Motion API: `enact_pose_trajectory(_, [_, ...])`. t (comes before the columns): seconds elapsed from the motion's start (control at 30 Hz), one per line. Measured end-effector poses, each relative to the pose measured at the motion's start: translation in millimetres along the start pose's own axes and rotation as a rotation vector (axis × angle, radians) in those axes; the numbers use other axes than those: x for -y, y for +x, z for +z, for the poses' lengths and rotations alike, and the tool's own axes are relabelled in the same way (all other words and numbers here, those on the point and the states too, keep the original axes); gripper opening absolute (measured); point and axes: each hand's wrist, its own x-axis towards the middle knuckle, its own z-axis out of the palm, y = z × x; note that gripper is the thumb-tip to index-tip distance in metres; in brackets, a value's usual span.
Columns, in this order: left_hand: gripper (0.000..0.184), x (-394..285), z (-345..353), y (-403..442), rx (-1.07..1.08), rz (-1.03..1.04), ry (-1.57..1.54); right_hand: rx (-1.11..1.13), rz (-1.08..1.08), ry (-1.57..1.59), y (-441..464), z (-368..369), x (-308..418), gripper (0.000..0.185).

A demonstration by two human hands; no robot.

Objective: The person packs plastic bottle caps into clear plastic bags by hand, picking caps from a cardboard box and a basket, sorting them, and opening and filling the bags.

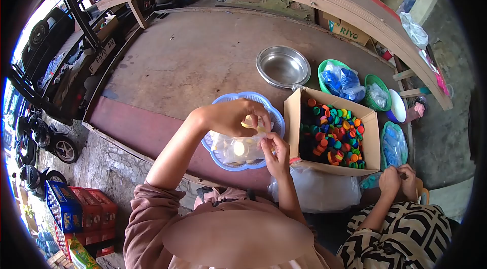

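Over a blue plastic basket point(278, 120), my left hand point(236, 117) bends down with its fingers curled around a small pale-yellow piece point(248, 123) at the mouth of a clear plastic bag point(242, 151). My right hand point(276, 153) pinches the bag's edge between thumb and fingers. Pale pieces show in and around the bag; the plastic blurs their exact shape. To the right of my right hand stands an open cardboard box point(293, 123) full of small caps in orange, green, blue, red and yellow.
A steel basin point(283, 66) sits behind the box. Green baskets point(324, 68) with bagged items and a white bowl point(396, 106) stand at the right. A co-worker's hands point(398, 180) are close by there. Clear plastic sheeting point(319, 188) lies before the box; crates point(83, 210) stand at lower left.
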Motion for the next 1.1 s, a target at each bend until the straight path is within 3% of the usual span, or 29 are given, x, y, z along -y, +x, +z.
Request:
enact_pose_trajectory(0.1, [0.021,-5,2,1,0.053,-0.01,-0.044,0.009,0.001,-0.009,1,0,2,0.007])
enact_pose_trajectory(0.27, [0.008,9,2,4,-0.05,0.012,0.033,0.072,0.011,-0.023,-3,-6,-2,0.01])
enact_pose_trajectory(0.37, [0.007,14,3,6,-0.088,0.001,0.029,0.042,0.074,0.203,-2,-1,10,0.013])
enact_pose_trajectory(0.5, [0.007,14,8,9,-0.116,0.037,0.027,0.038,0.004,-0.027,5,-3,9,0.014])
enact_pose_trajectory(0.83, [0.007,16,7,12,-0.054,0.174,-0.011,0.02,-0.06,-0.05,4,3,10,0.018])
enact_pose_trajectory(0.93, [0.01,15,5,10,-0.055,0.064,-0.062,0.035,-0.039,-0.11,5,-1,18,0.018])
enact_pose_trajectory(1.1, [0.011,21,4,-6,-0.464,0.129,-0.119,-0.042,0.01,-0.081,5,-3,11,0.019])
